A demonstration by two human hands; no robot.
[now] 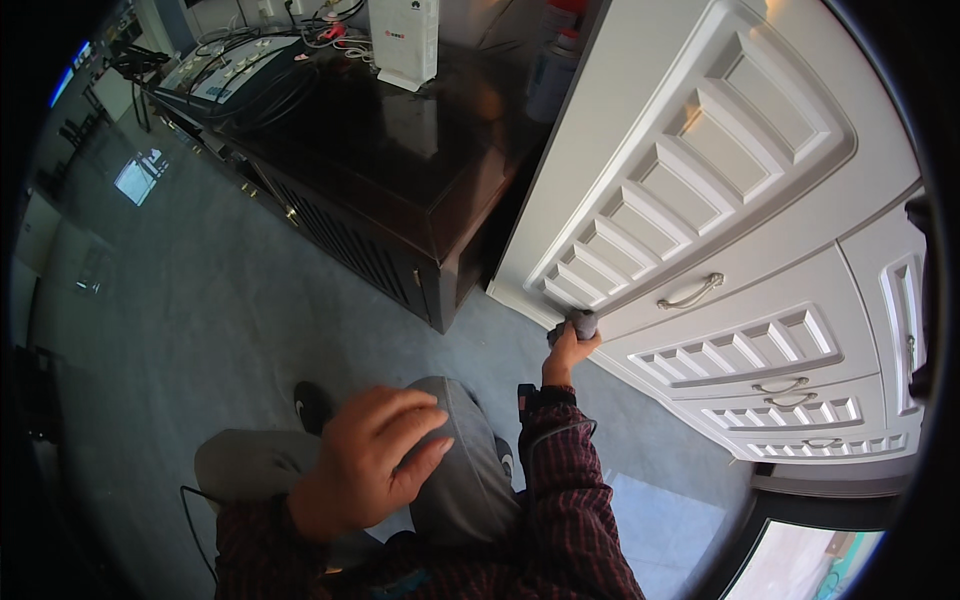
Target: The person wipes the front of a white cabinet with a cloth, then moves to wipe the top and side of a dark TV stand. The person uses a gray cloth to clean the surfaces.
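Note:
With my right hand (571, 351) I hold a grey cloth (583, 324), bunched up, against the lower edge of a white cabinet door (600, 202) with raised panels. A curved metal handle (690, 292) sits on the cabinet to the right of that hand. My left hand (375, 457) is raised over my bent knees, fingers apart and slightly curled, and nothing shows in it. Both sleeves are dark with a red pattern, and a dark band is round my right wrist.
A dark wooden low cabinet (352, 165) stands beside the white one, carrying a white router (405, 41), a power strip (232, 67), tangled cables and a spray can (553, 75). Grey floor (225, 315) lies below. A doorway (810, 555) is at the lower right.

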